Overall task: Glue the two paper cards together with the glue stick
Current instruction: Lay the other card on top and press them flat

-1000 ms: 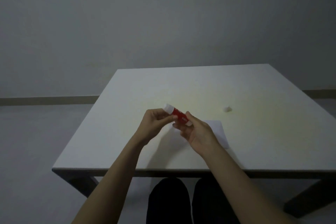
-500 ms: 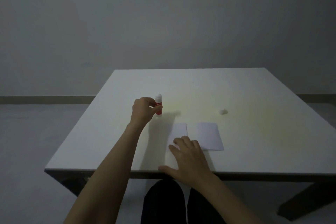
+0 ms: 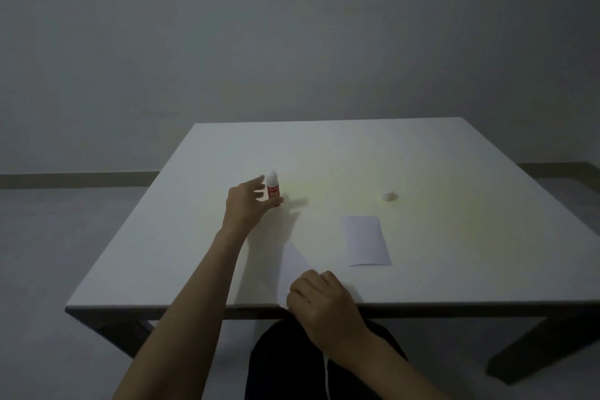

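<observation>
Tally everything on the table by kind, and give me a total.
Paper cards: 2, one lying flat, one at the near edge under the right hand, near card
Glue stick: 1, upright beside the left hand
Small white cap-like piece: 1
Total: 4

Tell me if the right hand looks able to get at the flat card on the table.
Probably yes: the flat card lies bare just beyond the right hand, nothing between them, though that hand is pinching the other card.

red glue stick (image 3: pixel 273 192) label, white print too blurred to read
</observation>
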`<state>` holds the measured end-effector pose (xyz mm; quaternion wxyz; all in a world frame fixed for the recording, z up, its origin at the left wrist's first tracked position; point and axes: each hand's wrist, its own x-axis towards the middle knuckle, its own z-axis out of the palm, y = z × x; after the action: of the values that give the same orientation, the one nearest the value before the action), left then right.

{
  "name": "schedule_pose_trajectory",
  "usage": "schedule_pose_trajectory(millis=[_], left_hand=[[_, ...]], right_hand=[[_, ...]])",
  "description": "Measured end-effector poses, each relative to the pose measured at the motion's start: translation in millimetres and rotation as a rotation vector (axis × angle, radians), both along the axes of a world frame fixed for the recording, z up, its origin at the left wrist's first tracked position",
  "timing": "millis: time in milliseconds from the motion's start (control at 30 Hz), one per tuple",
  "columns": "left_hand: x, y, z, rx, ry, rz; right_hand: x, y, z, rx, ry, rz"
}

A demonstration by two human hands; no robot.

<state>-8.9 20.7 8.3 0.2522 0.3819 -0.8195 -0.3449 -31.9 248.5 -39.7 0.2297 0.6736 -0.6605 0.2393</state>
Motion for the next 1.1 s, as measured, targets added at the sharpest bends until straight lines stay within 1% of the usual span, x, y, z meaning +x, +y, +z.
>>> schedule_pose_trajectory(millis=[33,67,100,167,200,233,267,333,367,400,433,500,600,667,733,800,933,967,1033,1100], left_hand=[[0,0,2,-0.004,-0.008,0.013],[1,3,5,-0.031,0.010,0.046],[3,9,9,-0.060,0.087,0.096],[10,26,15,-0.065,0.363,0.208],[14,36,18,-0.029,0.477,0.237],[17,47,19,0.044,0.554,0.229],[20,57,20,0.147,0.593,0.191],[20,76,19,0.364,0.574,0.077],[18,85,18,0.447,0.532,0.019],[15,94,17,0.499,0.485,-0.035],[10,102,15,0.525,0.444,-0.082],[2,114,13,0.537,0.396,-0.139],[-7,119,12,0.572,0.388,-0.154],[-12,119,12,0.605,0.385,-0.138],[-17,119,10,0.609,0.365,-0.117],[-21,120,6,0.573,0.329,-0.103],[-28,123,-3,0.389,0.191,-0.102],[-29,124,-5,0.348,0.153,-0.100],[-30,125,-9,0.291,0.095,-0.094],[-31,125,-11,0.260,0.060,-0.091]], right_hand=[[-2,1,5,-0.030,-0.073,-0.008],[-5,3,12,-0.073,-0.209,-0.021],[-10,5,22,-0.139,-0.394,-0.039],[-27,8,43,-0.315,-0.768,-0.125],[-37,9,51,-0.390,-0.939,-0.187],[-47,11,58,-0.434,-1.125,-0.236],[-55,13,63,-0.472,-1.328,-0.255],[-67,17,68,-0.534,-1.726,-0.221],[-69,18,69,-0.556,-1.868,-0.206],[-70,18,69,-0.561,-1.953,-0.202],[-69,19,67,-0.555,-1.998,-0.204],[-68,20,63,-0.547,-2.041,-0.213],[-69,24,57,-0.545,-2.059,-0.233],[-72,28,55,-0.508,-2.041,-0.231],[-79,33,54,-0.449,-1.977,-0.247],[-87,38,54,-0.380,-1.846,-0.317],[-99,44,46,-0.201,-1.368,-0.577],[-100,44,43,-0.156,-1.284,-0.616],[-102,42,39,-0.047,-1.177,-0.691],[-104,41,36,0.047,-1.126,-0.756]])
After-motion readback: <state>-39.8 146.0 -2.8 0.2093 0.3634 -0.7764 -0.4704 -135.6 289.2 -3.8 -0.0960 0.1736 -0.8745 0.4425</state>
